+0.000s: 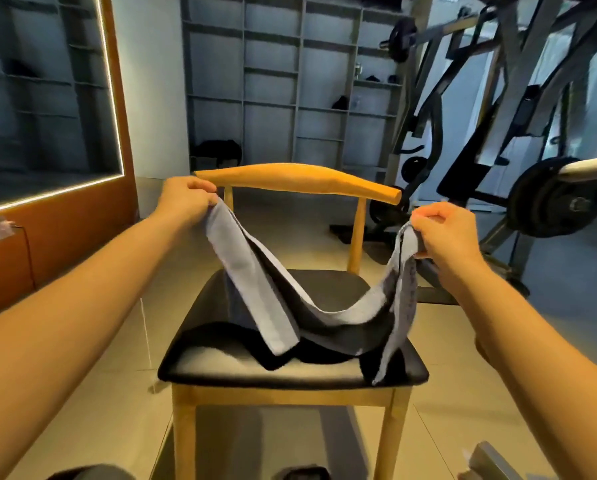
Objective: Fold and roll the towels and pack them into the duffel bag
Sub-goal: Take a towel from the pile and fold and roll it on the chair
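A grey towel (pixel 342 308) hangs slack between my two hands above a chair's black seat (pixel 220 368). My left hand (pixel 186 199) pinches one end of it near the left tip of the chair's wooden backrest (pixel 297 176). My right hand (pixel 446 233) grips the other end, to the right of the backrest. The towel's middle sags onto the seat, and both ends dangle down. A dark cloth (pixel 283 355) lies under the towel on the seat. No duffel bag is in view.
The wooden chair stands on a tiled floor (pixel 99 393). Gym machines with weight plates (pixel 553 202) fill the right side. Grey shelving (pixel 272 81) lines the back wall. An orange panel (pixel 47 237) with a lit mirror stands at the left.
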The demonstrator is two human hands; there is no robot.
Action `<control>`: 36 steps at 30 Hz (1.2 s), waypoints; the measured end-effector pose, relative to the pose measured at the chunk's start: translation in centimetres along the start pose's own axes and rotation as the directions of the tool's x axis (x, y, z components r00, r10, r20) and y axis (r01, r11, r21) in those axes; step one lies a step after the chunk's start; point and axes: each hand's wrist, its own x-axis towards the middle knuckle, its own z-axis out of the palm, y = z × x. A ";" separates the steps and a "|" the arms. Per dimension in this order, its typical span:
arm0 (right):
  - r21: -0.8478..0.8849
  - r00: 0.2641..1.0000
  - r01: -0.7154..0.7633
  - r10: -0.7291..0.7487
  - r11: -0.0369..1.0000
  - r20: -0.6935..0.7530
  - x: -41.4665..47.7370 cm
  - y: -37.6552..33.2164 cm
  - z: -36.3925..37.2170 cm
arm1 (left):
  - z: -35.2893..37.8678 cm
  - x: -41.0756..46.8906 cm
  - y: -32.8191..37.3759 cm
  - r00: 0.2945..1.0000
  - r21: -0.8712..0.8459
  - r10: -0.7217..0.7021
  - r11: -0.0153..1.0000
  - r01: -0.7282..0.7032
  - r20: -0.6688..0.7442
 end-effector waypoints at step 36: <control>-0.090 0.614 0.040 0.046 0.995 0.788 -2.4 -10.1 6.5 | 3.9 -4.3 5.6 0.870 -0.309 0.045 0.943 0.126 0.491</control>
